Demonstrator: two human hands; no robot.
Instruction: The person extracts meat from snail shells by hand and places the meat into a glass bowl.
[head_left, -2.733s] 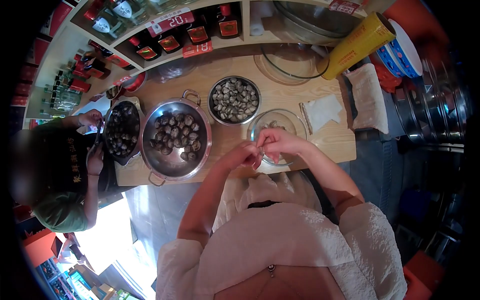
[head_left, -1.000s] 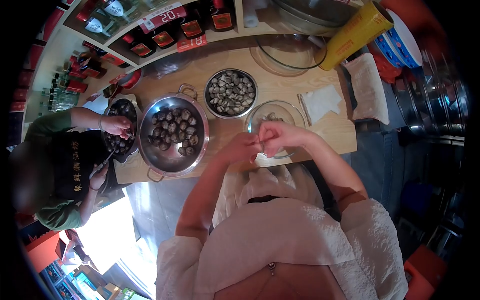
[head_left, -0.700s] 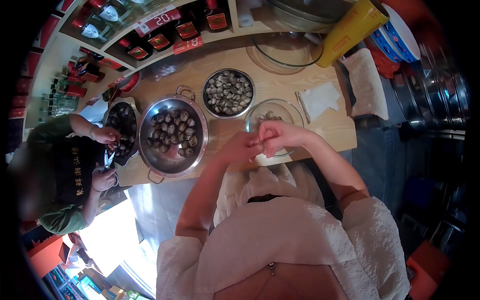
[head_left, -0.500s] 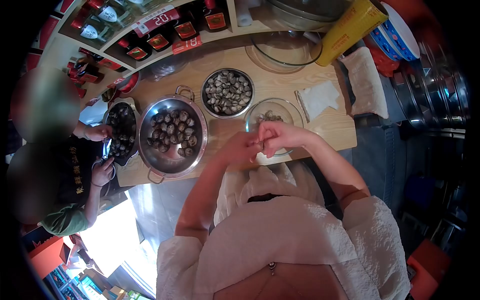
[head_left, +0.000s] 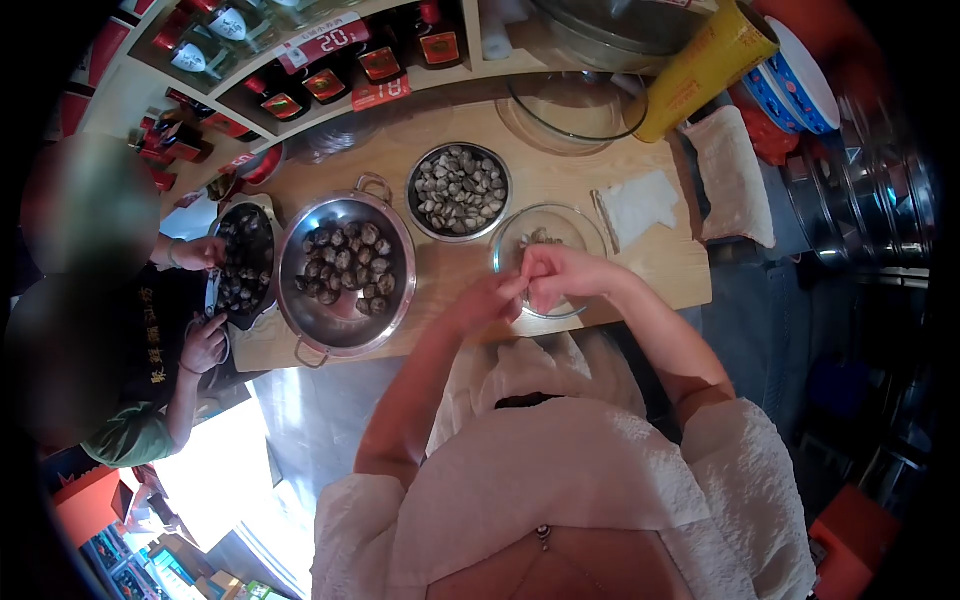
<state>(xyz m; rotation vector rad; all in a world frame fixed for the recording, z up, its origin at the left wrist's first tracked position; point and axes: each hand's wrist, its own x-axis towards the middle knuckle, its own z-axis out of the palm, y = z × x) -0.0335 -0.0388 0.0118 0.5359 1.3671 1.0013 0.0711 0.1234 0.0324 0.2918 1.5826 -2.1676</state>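
Note:
My left hand (head_left: 490, 304) and my right hand (head_left: 566, 276) meet fingertip to fingertip over the near side of a clear glass bowl (head_left: 602, 228). Both are closed in a pinch. Whatever sits between the fingers is too small and covered to name. Inside the glass bowl lie a few small pale shellfish (head_left: 541, 238), partly behind my right hand. Just beyond it, to the left, stands a steel bowl (head_left: 412, 205) full of small clams (head_left: 460, 188).
A two-handled steel colander (head_left: 300, 225) holds large dark snails (head_left: 345, 262). At left, a co-worker's hands (head_left: 204, 342) work with scissors by a dish of dark shellfish (head_left: 243, 255). A white cloth (head_left: 640, 207), a large glass bowl (head_left: 575, 135) and bottle shelves (head_left: 300, 130) line the table's far side.
My hands stay together over the glass bowl, with the left fingers shifted slightly and pressed closer to the right. At left, the co-worker's hands have moved a little. The camera view has tilted slightly.

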